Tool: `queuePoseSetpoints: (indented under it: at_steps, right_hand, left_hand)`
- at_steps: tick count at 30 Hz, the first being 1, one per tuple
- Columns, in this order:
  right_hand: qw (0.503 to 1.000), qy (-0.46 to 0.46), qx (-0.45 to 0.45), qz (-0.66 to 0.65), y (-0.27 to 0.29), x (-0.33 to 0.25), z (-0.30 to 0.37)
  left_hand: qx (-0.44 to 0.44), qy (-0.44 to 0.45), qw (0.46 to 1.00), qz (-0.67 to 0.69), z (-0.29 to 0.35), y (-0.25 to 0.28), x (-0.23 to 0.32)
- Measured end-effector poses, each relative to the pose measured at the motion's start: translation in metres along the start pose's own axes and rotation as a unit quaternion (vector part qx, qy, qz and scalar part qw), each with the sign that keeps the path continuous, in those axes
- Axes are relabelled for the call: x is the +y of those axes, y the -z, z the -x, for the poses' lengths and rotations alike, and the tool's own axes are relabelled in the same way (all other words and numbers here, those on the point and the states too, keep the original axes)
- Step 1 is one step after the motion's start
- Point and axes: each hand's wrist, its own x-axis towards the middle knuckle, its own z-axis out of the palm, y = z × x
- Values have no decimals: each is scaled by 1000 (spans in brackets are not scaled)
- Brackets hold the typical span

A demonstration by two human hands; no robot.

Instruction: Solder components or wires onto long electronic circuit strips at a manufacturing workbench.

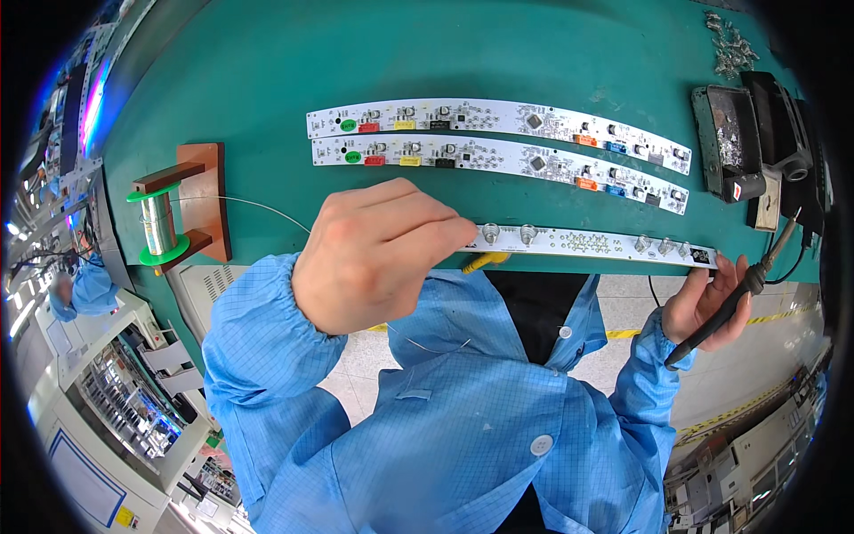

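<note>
A narrow white circuit board [587,242] lies along the table's near edge, with several small metal coil springs [527,234] standing on it. My left hand [365,254] is closed over its left end, thumb and forefinger pinched together at the surface; what sits between the tips is hidden. Thin solder wire [267,204] runs from a spool [160,224] into this hand, and a loose length comes out below the wrist. My right hand [709,307] grips a soldering iron [734,307], its tip pointing up and away, while the fingers touch the board's right end.
Two curved white boards [498,117] with coloured connectors lie farther back on the green tabletop [534,49]. At far right are a dark tray [725,133], a black iron stand [778,125] and a heap of small metal parts [731,44]. A yellow piece [485,261] pokes out under the near board.
</note>
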Motion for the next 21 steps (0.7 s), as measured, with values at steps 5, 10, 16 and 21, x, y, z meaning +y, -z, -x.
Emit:
queuePoseSetpoints:
  at_steps: [5,10,16,21]
  right_hand:
    - [1000,-9,6,4,-1,-1,1]
    - [1000,-16,6,7,-1,-2,0]
    - [1000,-14,4,6,-2,-4,-1]
    - [999,-40,-6,-14,-1,-12,-9]
  left_hand:
    - [4,8,1000,14,4,0,3]
    - [50,-6,998,-27,10,-6,3]
    - [63,-16,996,-68,14,-10,3]
    - [75,-5,996,-54,13,-11,3]
